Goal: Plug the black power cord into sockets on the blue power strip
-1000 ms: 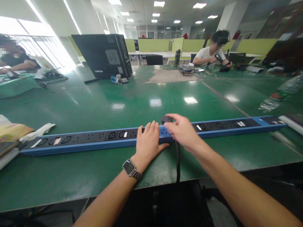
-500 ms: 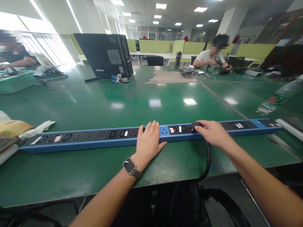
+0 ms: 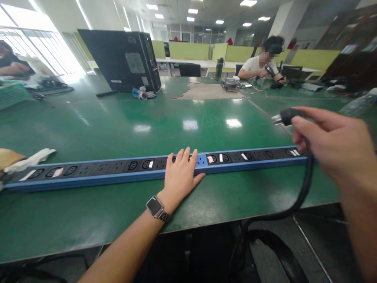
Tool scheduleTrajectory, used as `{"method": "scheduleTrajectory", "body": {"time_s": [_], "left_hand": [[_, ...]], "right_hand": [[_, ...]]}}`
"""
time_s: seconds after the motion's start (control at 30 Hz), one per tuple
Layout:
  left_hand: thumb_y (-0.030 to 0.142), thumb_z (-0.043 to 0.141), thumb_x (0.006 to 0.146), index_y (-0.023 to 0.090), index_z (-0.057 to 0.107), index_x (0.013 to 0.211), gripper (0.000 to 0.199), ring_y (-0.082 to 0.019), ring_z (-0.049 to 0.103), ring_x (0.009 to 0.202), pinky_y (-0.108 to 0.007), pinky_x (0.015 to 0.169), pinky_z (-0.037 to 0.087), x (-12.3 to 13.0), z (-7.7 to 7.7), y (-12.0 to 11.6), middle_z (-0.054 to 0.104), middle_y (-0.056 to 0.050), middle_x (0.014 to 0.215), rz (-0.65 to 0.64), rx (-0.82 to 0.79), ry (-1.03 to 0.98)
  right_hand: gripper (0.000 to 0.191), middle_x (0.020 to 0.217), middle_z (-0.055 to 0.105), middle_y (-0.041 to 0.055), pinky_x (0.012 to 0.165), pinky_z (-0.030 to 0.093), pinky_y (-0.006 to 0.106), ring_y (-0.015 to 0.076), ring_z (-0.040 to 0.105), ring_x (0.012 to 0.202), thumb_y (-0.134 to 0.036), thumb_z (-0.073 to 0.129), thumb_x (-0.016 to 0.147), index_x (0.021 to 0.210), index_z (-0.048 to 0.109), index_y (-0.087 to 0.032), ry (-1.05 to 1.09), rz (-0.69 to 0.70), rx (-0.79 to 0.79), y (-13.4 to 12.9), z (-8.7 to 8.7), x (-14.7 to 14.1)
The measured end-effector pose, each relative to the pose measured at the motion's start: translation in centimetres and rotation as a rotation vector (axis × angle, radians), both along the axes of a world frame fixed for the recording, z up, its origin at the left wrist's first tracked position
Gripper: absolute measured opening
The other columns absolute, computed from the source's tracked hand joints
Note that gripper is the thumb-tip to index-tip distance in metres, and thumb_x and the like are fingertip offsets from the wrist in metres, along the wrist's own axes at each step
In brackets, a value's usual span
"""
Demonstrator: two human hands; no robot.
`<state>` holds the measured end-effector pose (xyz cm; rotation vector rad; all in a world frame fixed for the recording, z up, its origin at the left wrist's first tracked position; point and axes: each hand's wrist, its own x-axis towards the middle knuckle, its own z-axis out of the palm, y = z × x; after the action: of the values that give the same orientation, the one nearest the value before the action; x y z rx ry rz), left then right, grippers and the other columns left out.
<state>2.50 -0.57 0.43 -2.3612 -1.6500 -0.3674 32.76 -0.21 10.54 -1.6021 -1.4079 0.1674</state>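
Note:
A long power strip (image 3: 97, 179) in a blue frame with black socket modules lies across the near part of the table. My left hand (image 3: 180, 169) rests flat over its middle, fingers stretched out and thumb along the front side, covering a few sockets. Raised above the strip's right part, my right hand (image 3: 326, 133) grips a black power plug (image 3: 290, 116). The plug's metal prongs point left, apart from any socket. Its thick black cord (image 3: 306, 181) hangs from the hand and passes over the table's front edge.
On the green table (image 3: 165, 125) stand a black computer case (image 3: 129, 63), blue-grey gloves (image 3: 143, 93) and a dark bottle (image 3: 218, 68). A clear plastic bottle (image 3: 359, 103) lies at right. A green basket (image 3: 13, 96) stands at left. A co-worker (image 3: 255, 67) sits across; another person is at far left.
My right hand has pulled the plug out of the strip and lifted it up and to the right, its prongs now showing. My left hand stays on the strip.

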Motion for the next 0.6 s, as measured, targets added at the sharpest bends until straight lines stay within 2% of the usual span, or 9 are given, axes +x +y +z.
{"method": "scheduleTrajectory", "body": {"time_s": [0.03, 0.1, 0.17, 0.2, 0.3, 0.4, 0.5, 0.57, 0.6], "left_hand": [[0.051, 0.06, 0.085, 0.017, 0.039, 0.144, 0.071, -0.034, 0.04, 0.135, -0.054, 0.11, 0.028, 0.0, 0.0, 0.0, 0.043, -0.017, 0.149, 0.002, 0.002, -0.004], [0.051, 0.059, 0.085, 0.018, 0.04, 0.144, 0.07, -0.034, 0.04, 0.135, -0.054, 0.11, 0.028, 0.0, 0.0, 0.0, 0.043, -0.017, 0.149, 0.003, -0.002, -0.011], [0.05, 0.059, 0.085, 0.018, 0.041, 0.143, 0.069, -0.034, 0.041, 0.135, -0.054, 0.11, 0.028, 0.0, 0.0, 0.0, 0.043, -0.017, 0.149, 0.0, -0.01, -0.014], [0.05, 0.059, 0.085, 0.018, 0.042, 0.143, 0.069, -0.034, 0.041, 0.135, -0.054, 0.11, 0.029, 0.0, 0.0, 0.0, 0.044, -0.017, 0.148, -0.002, -0.011, -0.014], [0.05, 0.059, 0.085, 0.017, 0.04, 0.143, 0.069, -0.033, 0.04, 0.135, -0.054, 0.11, 0.028, -0.1, -0.1, 0.1, 0.043, -0.017, 0.149, -0.003, -0.001, -0.01], [0.051, 0.059, 0.085, 0.018, 0.04, 0.144, 0.07, -0.033, 0.04, 0.135, -0.054, 0.111, 0.027, 0.0, -0.2, 0.1, 0.043, -0.017, 0.148, -0.001, 0.007, -0.008], [0.05, 0.059, 0.085, 0.018, 0.04, 0.144, 0.07, -0.033, 0.041, 0.135, -0.054, 0.111, 0.027, 0.0, -0.3, 0.1, 0.044, -0.017, 0.148, -0.004, 0.007, -0.017], [0.05, 0.059, 0.085, 0.018, 0.04, 0.144, 0.07, -0.034, 0.041, 0.134, -0.054, 0.111, 0.027, 0.0, -0.2, 0.1, 0.044, -0.017, 0.148, -0.004, 0.003, -0.025], [0.05, 0.059, 0.085, 0.018, 0.04, 0.144, 0.07, -0.034, 0.041, 0.134, -0.054, 0.111, 0.027, 0.0, -0.2, 0.0, 0.044, -0.017, 0.148, -0.003, -0.001, -0.027]], "right_hand": [[0.047, 0.068, 0.064, 0.0045, 0.052, 0.04, 0.028, 0.0116, 0.05, 0.053, -0.041, 0.06, 0.082, 0.12, 0.068, -0.015, 0.003, -0.037, -0.039, 0.2, 0.3, 1.7], [0.042, 0.065, 0.065, 0.0047, 0.056, 0.041, 0.031, 0.0139, 0.053, 0.055, -0.032, 0.066, 0.077, 0.113, 0.072, -0.013, -0.101, -0.105, -0.28, 0.8, -0.2, 4.8], [0.037, 0.066, 0.068, 0.0051, 0.062, 0.042, 0.032, 0.0167, 0.058, 0.06, -0.028, 0.067, 0.075, 0.108, 0.074, -0.013, -0.189, -0.118, -0.484, 1.5, -1.8, 7.2], [0.036, 0.068, 0.069, 0.0051, 0.064, 0.043, 0.032, 0.018, 0.06, 0.062, -0.028, 0.066, 0.076, 0.107, 0.074, -0.013, -0.214, -0.122, -0.537, 1.8, -2.7, 8.0], [0.036, 0.066, 0.069, 0.0053, 0.065, 0.044, 0.033, 0.0213, 0.062, 0.064, -0.033, 0.063, 0.078, 0.107, 0.074, -0.014, -0.262, -0.155, -0.564, 2.2, -5.1, 9.0], [0.034, 0.073, 0.071, 0.0102, 0.066, 0.042, 0.035, 0.0235, 0.063, 0.068, -0.037, 0.061, 0.08, 0.102, 0.075, -0.016, -0.416, -0.096, -0.522, 2.0, -6.1, 9.1], [0.032, 0.082, 0.071, 0.0133, 0.067, 0.041, 0.036, 0.0227, 0.061, 0.071, -0.04, 0.061, 0.082, 0.1, 0.076, -0.018, -0.559, -0.041, -0.499, 2.0, -5.8, 9.1], [0.027, 0.078, 0.069, 0.0124, 0.064, 0.041, 0.035, 0.021, 0.06, 0.068, -0.039, 0.064, 0.082, 0.094, 0.076, -0.018, -0.537, -0.045, -0.579, 2.3, -5.0, 8.8], [0.026, 0.081, 0.068, 0.0114, 0.065, 0.044, 0.034, 0.0197, 0.061, 0.07, -0.039, 0.064, 0.083, 0.094, 0.075, -0.018, -0.475, -0.05, -0.552, 2.5, -4.4, 8.4]]}}
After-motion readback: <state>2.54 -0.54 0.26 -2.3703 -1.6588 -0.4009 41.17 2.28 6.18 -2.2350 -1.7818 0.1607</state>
